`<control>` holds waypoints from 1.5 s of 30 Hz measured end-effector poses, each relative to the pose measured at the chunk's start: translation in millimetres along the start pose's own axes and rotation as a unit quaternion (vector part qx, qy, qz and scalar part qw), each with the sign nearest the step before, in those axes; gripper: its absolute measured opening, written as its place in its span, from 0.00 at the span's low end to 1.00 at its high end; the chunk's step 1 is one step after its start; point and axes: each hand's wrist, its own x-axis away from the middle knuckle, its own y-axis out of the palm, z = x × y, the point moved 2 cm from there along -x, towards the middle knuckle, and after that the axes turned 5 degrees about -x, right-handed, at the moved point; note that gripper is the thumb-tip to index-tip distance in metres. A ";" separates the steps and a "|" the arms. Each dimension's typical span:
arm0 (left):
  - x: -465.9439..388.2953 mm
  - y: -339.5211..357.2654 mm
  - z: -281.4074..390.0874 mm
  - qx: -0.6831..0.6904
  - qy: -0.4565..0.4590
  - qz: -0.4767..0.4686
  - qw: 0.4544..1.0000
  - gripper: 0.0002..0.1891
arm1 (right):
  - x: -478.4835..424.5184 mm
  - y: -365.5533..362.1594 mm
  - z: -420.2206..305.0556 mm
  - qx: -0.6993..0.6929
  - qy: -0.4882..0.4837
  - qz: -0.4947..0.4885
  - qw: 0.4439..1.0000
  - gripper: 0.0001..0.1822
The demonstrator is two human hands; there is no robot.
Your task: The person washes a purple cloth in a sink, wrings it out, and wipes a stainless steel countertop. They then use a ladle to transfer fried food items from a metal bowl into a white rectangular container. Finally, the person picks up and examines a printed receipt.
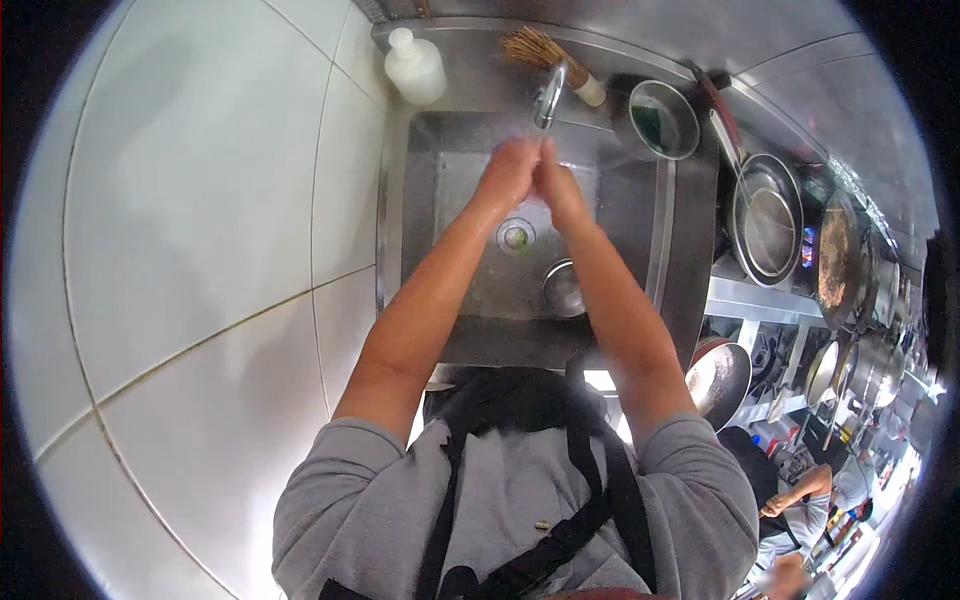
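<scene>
My left hand (511, 174) and my right hand (556, 184) are pressed together just under the spout of a chrome faucet (551, 94). Both look wet and slightly blurred, and no object shows between them. How the fingers are bent is hidden where the palms meet. Below them lies a stainless steel sink (480, 289) with a round drain (516, 237) that has a bit of something green in it. A round metal bowl (562, 289) rests on the sink floor, partly covered by my right forearm.
Behind the sink stand a white pump bottle (417, 71) and a bristle brush (547, 56). A metal pot (664, 120) with a green scouring pad sits right of the faucet. Pans and a strainer (769, 229) line the right side. Another person (799, 510) stands at lower right.
</scene>
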 end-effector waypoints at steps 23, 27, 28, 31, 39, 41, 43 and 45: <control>-14.7 -29.7 33.0 -0.107 0.116 -0.011 0.988 0.25 | 41.0 -85.9 -7.7 0.465 -0.152 0.036 0.871 0.20; 12.6 -15.6 52.2 -0.141 0.212 -0.032 0.966 0.29 | 23.5 -15.3 8.5 0.061 -0.252 -0.089 0.962 0.18; 10.7 -16.0 40.0 -0.129 0.217 0.002 0.968 0.28 | 23.2 -5.7 8.7 0.028 -0.242 -0.090 0.966 0.17; 6.3 -33.4 6.2 0.251 0.067 -0.050 0.965 0.26 | 21.0 7.7 0.7 -0.042 -0.208 -0.074 0.974 0.16; 22.7 -5.9 -35.4 0.672 0.026 -0.142 0.726 0.26 | 30.6 19.5 -29.3 0.052 -0.248 0.025 0.967 0.21; 17.1 -3.0 -31.4 0.694 0.044 -0.088 0.713 0.25 | 33.1 8.2 -23.1 0.077 -0.239 -0.008 0.968 0.19; 8.5 -7.8 -22.0 0.706 0.043 0.005 0.707 0.24 | 45.9 -7.7 -16.6 0.104 -0.226 -0.043 0.968 0.19; 6.0 -17.1 -15.0 0.581 0.035 0.046 0.812 0.18 | 55.5 -14.4 -15.1 0.127 -0.212 -0.078 0.966 0.20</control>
